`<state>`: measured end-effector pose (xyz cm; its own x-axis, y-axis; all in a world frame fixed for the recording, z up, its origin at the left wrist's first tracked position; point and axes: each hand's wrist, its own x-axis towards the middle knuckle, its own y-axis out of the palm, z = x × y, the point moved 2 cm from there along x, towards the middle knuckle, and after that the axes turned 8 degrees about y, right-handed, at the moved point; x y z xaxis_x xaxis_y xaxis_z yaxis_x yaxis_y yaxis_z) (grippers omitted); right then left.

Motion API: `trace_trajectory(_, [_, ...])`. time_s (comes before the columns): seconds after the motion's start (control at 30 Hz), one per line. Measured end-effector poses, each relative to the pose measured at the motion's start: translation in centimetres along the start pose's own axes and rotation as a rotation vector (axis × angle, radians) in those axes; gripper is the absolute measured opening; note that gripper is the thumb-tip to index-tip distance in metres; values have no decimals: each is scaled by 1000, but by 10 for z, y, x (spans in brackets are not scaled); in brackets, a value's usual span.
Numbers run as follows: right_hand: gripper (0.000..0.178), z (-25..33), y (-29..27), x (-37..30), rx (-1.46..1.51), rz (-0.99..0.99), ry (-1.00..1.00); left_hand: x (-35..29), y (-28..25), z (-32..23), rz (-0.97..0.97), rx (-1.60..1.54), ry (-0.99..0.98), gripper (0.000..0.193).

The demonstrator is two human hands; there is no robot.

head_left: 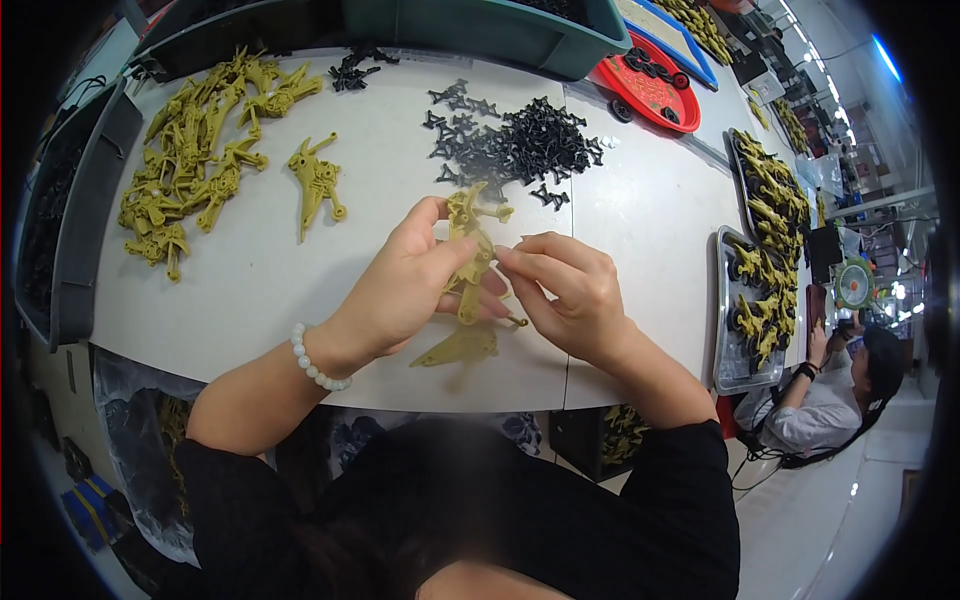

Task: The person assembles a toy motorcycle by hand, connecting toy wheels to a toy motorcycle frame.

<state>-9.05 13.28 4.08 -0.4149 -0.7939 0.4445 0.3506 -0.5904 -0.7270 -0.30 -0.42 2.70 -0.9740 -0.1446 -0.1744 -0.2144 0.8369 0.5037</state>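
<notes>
My left hand (405,275), with a beaded bracelet at its wrist, grips an olive-yellow plastic frame part (466,210) above the table. The fingertips of my right hand (575,290) are pinched together against that part's right side. Whatever they hold, if anything, is too small to make out. Below the hands shows another olive-yellow shape (458,348), partly see-through and blurred. A single olive-yellow frame part (318,182) lies to the left on the white table (330,270). Beyond my hands is a pile of small black branched plastic pieces (540,140).
A heap of olive-yellow parts (205,130) covers the far left. Green bin (480,35) stands behind, dark bin (70,220) at left. At right are a red tray with black wheels (655,85) and metal trays of yellow-and-black assemblies (750,375). Another person (825,400) sits beyond.
</notes>
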Motion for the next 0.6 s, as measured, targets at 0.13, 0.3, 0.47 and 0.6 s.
trace_trajectory(0.13, [17, 2, 3, -1, -14, 3, -3, -3, 4, 3, -27, 100, 60, 26])
trace_trajectory(0.3, [18, 0, 4, 2, -27, -31, -53, 0, 2, 3, -36, 77, 82, 26])
trace_trajectory(0.47, [20, -9, -1, 3, 253, -33, 238, -2, 6, -4, -3, 28, 104, 27])
trace_trajectory(0.6, [18, -10, -6, 3, 133, -40, 110, -4, 8, 1, 38, 131, 258, 28])
